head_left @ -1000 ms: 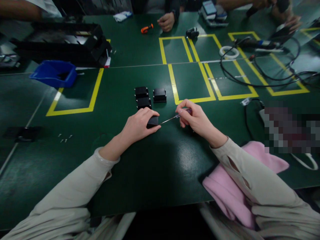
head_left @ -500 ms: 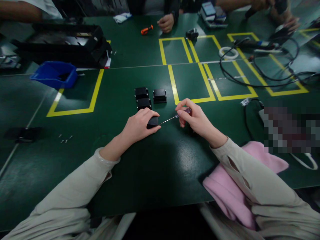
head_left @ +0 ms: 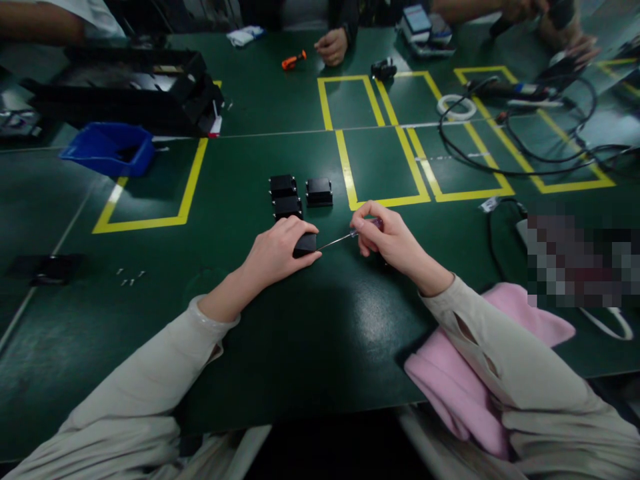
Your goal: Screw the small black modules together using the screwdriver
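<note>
My left hand [head_left: 277, 252] presses a small black box [head_left: 305, 244] down on the green table [head_left: 310, 333], fingers wrapped over its top. My right hand [head_left: 390, 239] grips a thin screwdriver [head_left: 345, 237] with a clear reddish handle; its metal tip touches the right side of that box. Just beyond my left hand stand three more black boxes: two in a column [head_left: 283, 185] [head_left: 288, 206] and one to their right [head_left: 319, 191].
A pink cloth [head_left: 450, 373] lies under my right forearm. Small screws [head_left: 130, 277] lie at left, a blue bin [head_left: 107, 147] and a black tray [head_left: 130, 87] at far left. Black cables [head_left: 520, 147] and yellow tape boxes lie at right. Another person's hand [head_left: 333, 45] and an orange tool [head_left: 294, 59] are across the table.
Almost nothing has moved; my right hand's fingers shift slightly on the screwdriver handle while the tip stays at the box.
</note>
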### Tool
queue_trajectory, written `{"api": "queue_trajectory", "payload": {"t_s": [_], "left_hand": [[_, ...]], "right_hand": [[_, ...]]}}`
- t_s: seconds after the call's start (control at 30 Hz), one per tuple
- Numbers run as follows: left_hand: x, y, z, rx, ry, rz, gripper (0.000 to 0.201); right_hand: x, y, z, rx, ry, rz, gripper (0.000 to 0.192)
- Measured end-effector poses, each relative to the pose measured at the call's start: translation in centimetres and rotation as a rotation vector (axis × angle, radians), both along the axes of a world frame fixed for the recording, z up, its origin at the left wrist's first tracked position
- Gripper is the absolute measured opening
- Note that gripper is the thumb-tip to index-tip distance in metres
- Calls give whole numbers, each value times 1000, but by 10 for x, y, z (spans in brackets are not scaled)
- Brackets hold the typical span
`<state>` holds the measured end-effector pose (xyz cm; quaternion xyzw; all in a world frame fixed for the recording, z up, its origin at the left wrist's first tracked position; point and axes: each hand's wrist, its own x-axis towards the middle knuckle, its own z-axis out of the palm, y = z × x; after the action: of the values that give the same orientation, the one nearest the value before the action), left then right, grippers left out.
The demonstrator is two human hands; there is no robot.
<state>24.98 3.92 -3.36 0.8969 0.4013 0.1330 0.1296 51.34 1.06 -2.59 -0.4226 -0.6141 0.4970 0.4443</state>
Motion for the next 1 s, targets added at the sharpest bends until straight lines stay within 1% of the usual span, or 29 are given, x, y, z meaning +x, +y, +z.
{"api": "queue_trajectory", "payload": {"t_s": [0.07,0.23,0.43,0.57,0.63,0.77,0.9,1.0], "left_hand": [[0,0,0,2,-3,-2,36],[0,0,-1,13,16,-3,38],[1,1,-2,22,22,2,37],[0,1,-2,20,25,1,37],[0,1,-2,19,24,-4,37],[0,1,-2,21,25,2,37],[1,1,-2,26,26,-1,38],[1,1,-2,19,22,-2,38]], "right_hand": [[0,0,0,8,-24,-5,38],[-1,1,-2,12,49,-27,34],[0,1,-2,18,-9,-4,45],[0,1,-2,9,48,-22,36],[0,1,-3,3,52,-16,36],[0,0,-4,10,23,3,41],[0,0,-4,8,65,-8,32],[-1,0,-2,0,57,-10,30]]}}
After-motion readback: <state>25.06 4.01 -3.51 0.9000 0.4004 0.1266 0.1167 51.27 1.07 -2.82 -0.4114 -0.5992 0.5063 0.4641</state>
